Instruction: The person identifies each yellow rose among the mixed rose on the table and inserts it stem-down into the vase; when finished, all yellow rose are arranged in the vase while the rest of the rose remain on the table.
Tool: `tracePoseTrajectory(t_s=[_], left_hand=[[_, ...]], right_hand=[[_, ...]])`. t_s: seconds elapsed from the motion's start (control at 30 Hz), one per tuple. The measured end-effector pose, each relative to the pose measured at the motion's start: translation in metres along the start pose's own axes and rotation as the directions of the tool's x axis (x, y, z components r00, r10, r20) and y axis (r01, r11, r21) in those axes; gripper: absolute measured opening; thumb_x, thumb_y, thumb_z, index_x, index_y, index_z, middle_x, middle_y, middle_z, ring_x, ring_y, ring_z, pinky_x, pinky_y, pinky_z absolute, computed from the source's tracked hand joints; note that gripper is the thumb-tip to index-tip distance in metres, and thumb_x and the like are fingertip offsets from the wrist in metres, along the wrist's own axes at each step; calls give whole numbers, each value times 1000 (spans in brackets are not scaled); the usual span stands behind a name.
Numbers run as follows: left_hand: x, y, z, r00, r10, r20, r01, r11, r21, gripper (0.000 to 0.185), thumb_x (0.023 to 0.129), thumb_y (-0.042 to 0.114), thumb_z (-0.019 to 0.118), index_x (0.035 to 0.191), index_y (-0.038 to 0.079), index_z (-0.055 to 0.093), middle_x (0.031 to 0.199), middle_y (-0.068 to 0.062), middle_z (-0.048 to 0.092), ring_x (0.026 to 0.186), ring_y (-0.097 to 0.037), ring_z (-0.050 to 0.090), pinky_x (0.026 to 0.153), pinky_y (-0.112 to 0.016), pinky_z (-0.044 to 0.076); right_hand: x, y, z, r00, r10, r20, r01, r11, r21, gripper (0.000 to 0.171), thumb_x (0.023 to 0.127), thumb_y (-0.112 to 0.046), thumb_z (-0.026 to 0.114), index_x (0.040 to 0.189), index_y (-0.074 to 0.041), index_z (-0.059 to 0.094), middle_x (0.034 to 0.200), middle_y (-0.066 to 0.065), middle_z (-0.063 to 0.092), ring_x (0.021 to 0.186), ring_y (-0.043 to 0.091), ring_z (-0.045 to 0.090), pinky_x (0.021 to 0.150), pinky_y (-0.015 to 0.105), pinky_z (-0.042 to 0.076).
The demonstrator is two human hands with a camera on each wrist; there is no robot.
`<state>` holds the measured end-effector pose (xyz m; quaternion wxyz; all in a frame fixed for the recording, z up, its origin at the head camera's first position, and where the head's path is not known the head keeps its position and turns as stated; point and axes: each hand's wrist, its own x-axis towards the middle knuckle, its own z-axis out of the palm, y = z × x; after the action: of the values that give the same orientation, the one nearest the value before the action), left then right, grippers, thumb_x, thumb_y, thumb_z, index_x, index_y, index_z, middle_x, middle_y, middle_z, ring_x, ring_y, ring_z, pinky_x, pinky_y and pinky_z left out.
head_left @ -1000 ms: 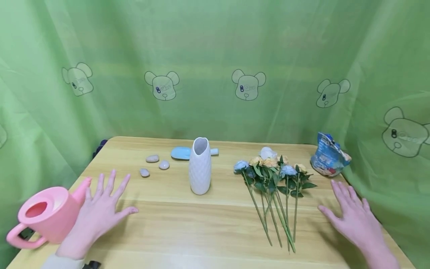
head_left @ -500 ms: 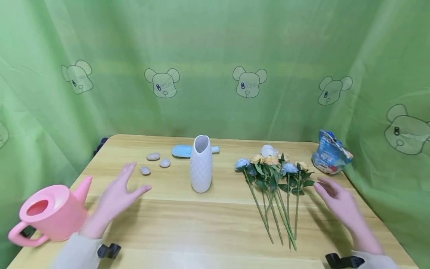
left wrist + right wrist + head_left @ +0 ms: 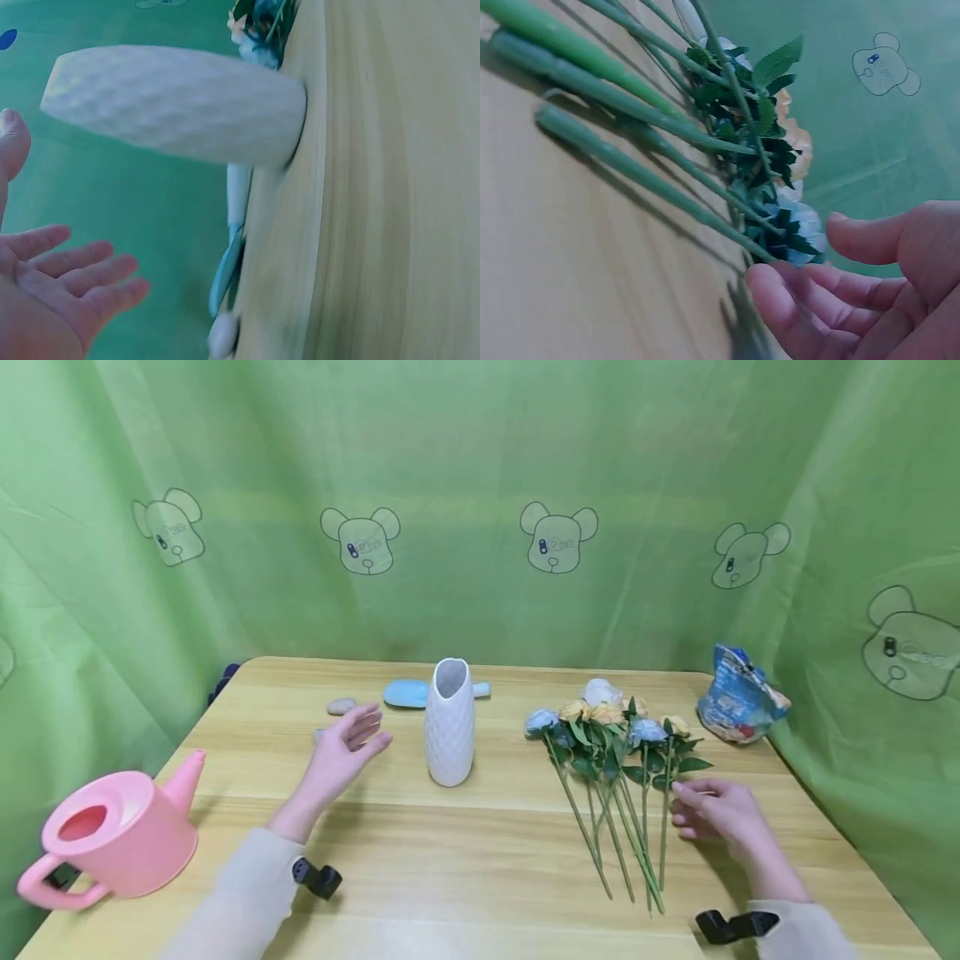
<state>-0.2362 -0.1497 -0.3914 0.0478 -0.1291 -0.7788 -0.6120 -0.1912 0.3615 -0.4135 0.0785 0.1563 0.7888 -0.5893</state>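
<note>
Left hand: our left hand point(image 3: 347, 749) hovers with fingers spread and holds nothing, just left of the white vase point(image 3: 449, 723); the left wrist view shows a clear gap between palm and vase
Right hand: our right hand point(image 3: 716, 810) rests on the desk point(image 3: 465, 852) with fingers loosely curled, fingertips at the rightmost stem of the artificial flowers point(image 3: 615, 752); we cannot tell whether they touch it yet, and nothing is gripped
Flowers: they lie flat on the desk right of the vase, blooms toward the curtain, stems fanned toward us and crossing one another
Risk, vase: we judge the vase tall and narrow at the base, so a sideways brush from our left hand could tip it over
Risk, stems: because the stems overlap and the leaves tangle, lifting one could drag its neighbours along or scatter them
Risk, blooms: pinching low on a long stem could let the head droop and catch on the vase rim
Around: a pink watering can point(image 3: 112, 835) sits at the left edge, a pebble point(image 3: 341, 706) and a light blue scoop point(image 3: 408, 693) lie behind the vase, a blue snack bag point(image 3: 738, 697) stands far right
In the way: nothing lies between flowers and vase; our left hand is closest to the pebble
</note>
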Motion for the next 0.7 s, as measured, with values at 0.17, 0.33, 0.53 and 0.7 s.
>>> tracePoseTrajectory(t_s=[0.17, 0.33, 0.53, 0.7], left_hand=[[12, -8, 19, 1000, -4, 9, 5, 991, -137, 55, 88, 16, 66, 134, -1, 42, 130, -22, 50, 120, -34, 47, 94, -31, 46], [20, -16, 35, 999, 35, 31, -29, 984, -178, 57, 85, 14, 69, 134, 1, 43, 132, -22, 48, 122, -33, 45, 98, -37, 42], [29, -15, 49, 995, 71, 72, -53, 974, -218, 64, 84, 13, 70, 138, 1, 37, 136, -21, 44, 126, -33, 40, 105, -48, 33], [38, -14, 52, 992, 69, 101, -41, 967, -251, 69, 84, 11, 69, 142, 7, 32, 140, -15, 41, 129, -27, 38, 106, -47, 30]], right_hand=[[5, 4, 7, 999, 39, 27, -39, 999, -5, 55, 89, -14, 63, 126, 17, 36, 83, 9, 65, 70, 21, 65, 67, 37, 57], [8, 7, 11, 999, 50, 21, -49, 999, -15, 52, 87, -7, 63, 126, 17, 37, 79, 9, 64, 67, 19, 64, 65, 35, 57], [6, 5, 5, 999, 11, 35, -13, 999, 44, 51, 85, 2, 60, 125, 20, 34, 79, 10, 64, 63, 19, 63, 63, 34, 57], [3, -8, 0, 999, -44, 10, 43, 999, 13, 60, 85, -1, 61, 132, 18, 28, 81, 9, 63, 66, 19, 63, 65, 34, 57]])
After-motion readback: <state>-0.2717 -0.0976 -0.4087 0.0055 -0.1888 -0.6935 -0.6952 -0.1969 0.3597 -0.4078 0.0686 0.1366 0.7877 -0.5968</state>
